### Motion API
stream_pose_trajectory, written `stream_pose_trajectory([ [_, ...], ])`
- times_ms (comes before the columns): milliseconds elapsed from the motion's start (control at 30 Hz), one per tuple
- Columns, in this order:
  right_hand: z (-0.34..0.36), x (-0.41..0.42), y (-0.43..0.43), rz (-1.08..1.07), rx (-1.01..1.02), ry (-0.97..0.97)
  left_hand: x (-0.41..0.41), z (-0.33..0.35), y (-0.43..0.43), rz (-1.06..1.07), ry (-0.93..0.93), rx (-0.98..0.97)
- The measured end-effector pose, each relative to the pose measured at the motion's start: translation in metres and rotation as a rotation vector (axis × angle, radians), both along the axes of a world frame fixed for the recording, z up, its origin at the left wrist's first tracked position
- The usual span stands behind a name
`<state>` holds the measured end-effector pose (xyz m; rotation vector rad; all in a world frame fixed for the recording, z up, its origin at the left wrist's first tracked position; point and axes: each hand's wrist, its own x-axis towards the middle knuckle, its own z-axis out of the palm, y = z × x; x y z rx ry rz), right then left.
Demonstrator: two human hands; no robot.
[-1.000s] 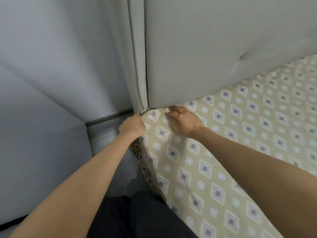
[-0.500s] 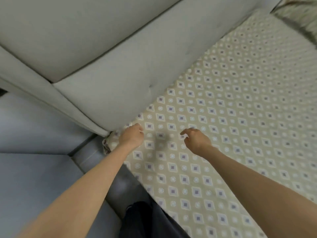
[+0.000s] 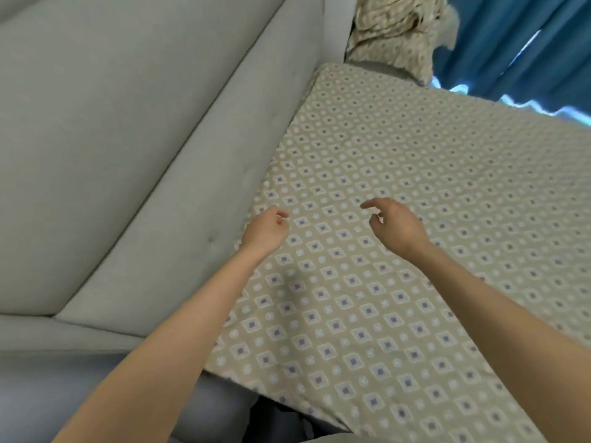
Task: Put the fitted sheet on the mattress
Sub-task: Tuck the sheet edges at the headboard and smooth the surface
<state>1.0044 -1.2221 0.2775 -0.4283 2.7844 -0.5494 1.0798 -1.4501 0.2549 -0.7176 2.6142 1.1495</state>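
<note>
Both hands have come off the corner since a moment ago, when the left one was tucked against the sheet's edge at the headboard, and now they hover over the open bed, holding nothing. Biggest thing on show is the headboard, a broad padded panel in pale grey fabric, smooth and matte, with straight seams and a small button dimple low down; it runs diagonally along the left of the bed. Pressed right up against its lower edge lies the fitted sheet, a beige woven cloth printed with rows of little white-edged diamonds with dark centres and small pale rings between them, stretched flat and nearly wrinkle-free over the mattress, its near edge dropping over the side. Beyond the far end of the headboard hang blue curtains, in soft vertical folds with bright light leaking at their hem. Beside them, at the headboard's far end, sits a bundle of crumpled cloth, beige and mottled, bunched in rumpled folds. Left hand floats just beside the headboard's lower edge, fingers loosely curled, empty. Right hand hangs further out from the headboard, fingers spread and relaxed, forefinger pointing toward it, gripping nothing.
</note>
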Motion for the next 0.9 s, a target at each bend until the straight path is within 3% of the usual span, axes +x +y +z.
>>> stream_pose_trajectory([
  [267,0.06,0.038,0.063,-0.259,-0.08,0.112,-0.033,0.058,0.047,-0.247,0.106,0.063],
  [533,0.056,0.093,0.157,-0.388,0.032,0.071,-0.029,0.061,0.13,-0.476,0.095,0.063],
  [900,0.025,0.109,0.309,-0.301,0.161,-0.036,-0.023,0.026,0.27,-0.512,0.03,0.055],
])
